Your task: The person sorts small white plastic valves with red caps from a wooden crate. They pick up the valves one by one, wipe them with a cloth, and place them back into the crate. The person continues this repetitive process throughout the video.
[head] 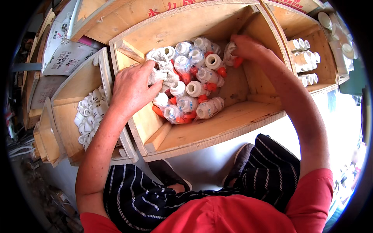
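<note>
A wooden box (204, 132) in front of me holds several white plastic valves with red handles, many in clear wrap; one white valve (213, 61) lies near the middle of the pile. My left hand (134, 84) is over the box's left side, its fingers closed on a crumpled whitish cloth (163, 72) that rests against the valves. At the back right inside the box, my right hand (247, 48) has its fingers on a wrapped white valve (229, 54) with a red handle. The fingertips there are partly hidden and blurred, so the grip is unclear.
To the left stands a smaller wooden box (62, 106) of white pipe fittings (90, 116). Another wooden compartment (323, 68) on the right holds white fittings (304, 61). A cardboard carton (65, 61) is at the upper left. My shoes are on the floor below the box.
</note>
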Available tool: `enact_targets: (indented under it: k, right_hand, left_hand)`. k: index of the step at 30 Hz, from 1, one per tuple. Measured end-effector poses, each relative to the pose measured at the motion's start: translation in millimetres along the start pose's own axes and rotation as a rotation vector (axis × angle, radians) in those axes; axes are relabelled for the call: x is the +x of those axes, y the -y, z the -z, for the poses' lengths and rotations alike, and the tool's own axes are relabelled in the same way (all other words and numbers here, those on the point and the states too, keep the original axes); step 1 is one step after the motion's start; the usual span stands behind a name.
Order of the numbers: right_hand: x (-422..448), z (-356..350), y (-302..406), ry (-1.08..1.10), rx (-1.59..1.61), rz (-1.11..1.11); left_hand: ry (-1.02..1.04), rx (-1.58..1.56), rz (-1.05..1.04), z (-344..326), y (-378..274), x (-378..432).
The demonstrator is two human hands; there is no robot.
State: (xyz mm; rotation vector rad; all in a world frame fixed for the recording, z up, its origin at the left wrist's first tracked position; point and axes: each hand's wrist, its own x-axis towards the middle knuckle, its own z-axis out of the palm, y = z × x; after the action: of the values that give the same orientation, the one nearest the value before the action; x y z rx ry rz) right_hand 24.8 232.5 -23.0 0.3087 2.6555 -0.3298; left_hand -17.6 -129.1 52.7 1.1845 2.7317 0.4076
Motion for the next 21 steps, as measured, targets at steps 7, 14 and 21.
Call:
enact_targets:
  k: [7, 14, 21]
  right_hand:
    - [-1, -2, 4, -0.046, -0.045, 0.002]
    - [12, -5, -6, -0.034, -0.124, -0.040]
    - [11, -17, 3, -0.365, -0.013, -0.024]
  left_hand:
    - [-0.036, 0.018, -0.039, 0, -1, 0]
    - [-0.061, -0.002, -0.071, -1, -1, 1]
    - [-0.051, 0.009, -0.057, -2, 0, 0]
